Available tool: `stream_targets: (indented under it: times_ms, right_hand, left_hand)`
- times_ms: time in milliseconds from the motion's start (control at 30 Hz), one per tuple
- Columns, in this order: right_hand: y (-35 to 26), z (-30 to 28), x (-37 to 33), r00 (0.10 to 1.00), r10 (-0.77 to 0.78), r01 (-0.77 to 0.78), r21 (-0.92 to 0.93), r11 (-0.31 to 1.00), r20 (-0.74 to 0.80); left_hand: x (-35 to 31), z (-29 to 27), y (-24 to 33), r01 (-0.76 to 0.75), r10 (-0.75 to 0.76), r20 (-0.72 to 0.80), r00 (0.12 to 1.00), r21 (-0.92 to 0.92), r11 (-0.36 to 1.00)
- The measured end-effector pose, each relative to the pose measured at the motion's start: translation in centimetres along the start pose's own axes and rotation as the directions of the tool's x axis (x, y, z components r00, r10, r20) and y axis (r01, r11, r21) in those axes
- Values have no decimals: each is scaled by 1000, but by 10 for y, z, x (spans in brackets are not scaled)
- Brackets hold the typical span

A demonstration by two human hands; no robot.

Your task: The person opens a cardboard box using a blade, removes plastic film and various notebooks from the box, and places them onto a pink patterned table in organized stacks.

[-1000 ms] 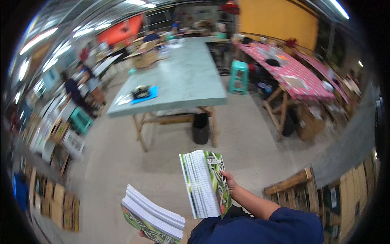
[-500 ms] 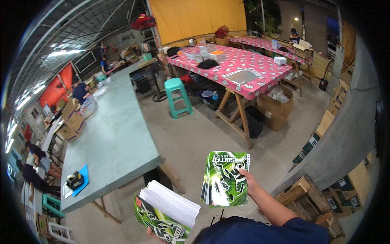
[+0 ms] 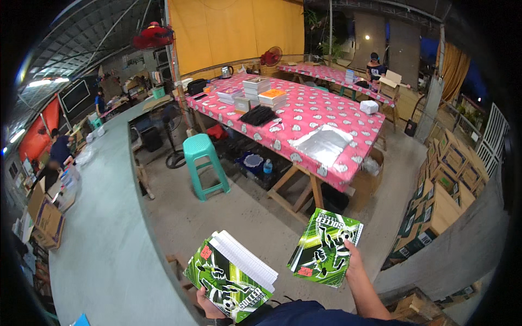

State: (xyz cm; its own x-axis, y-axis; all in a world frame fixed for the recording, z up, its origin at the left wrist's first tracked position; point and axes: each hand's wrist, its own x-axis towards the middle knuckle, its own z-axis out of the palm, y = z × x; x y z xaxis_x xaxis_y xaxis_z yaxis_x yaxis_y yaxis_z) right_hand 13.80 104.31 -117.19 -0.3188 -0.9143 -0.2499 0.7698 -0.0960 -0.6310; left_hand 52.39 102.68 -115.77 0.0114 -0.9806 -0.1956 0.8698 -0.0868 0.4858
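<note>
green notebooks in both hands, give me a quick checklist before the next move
1. Right hand has a firm hold on the single green notebook: ok, thumb on its right edge, cover facing up.
2. Left hand supports the stack of notebooks: ok, held from below, though the fingers are mostly hidden.
3. Stack is squared up: not ok, white page edges fan out at the top.
4. The two loads are apart: ok, a gap of floor shows between them.
5. Grey table at the left is within reach: cannot tell.
6. Walkway toward the pink table is free: not ok, a teal stool stands in it.
</note>
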Motion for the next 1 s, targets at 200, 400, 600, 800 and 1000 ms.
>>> stream_targets:
  times_ms: [200,400,600,800,1000]
  right_hand:
    - [-17,53,114,987,-149,154,81,985,-61]
    - [-67,111,284,899,-416,363,-292,885,-141]
    - [-141,219,509,909,-407,305,-805,508,88]
    - [-214,342,760,894,-66,416,-876,-242,443]
    - [-217,474,989,828,525,460,-774,-435,197]
  left_hand:
    - [194,33,14,184,-184,23,983,0,983]
    - [378,74,-24,107,-116,152,982,63,992]
    - [558,108,-29,-64,42,151,988,149,987]
    - [706,160,-23,-66,70,29,997,-126,990]
    - [885,181,-2,-90,88,-58,994,-28,996]
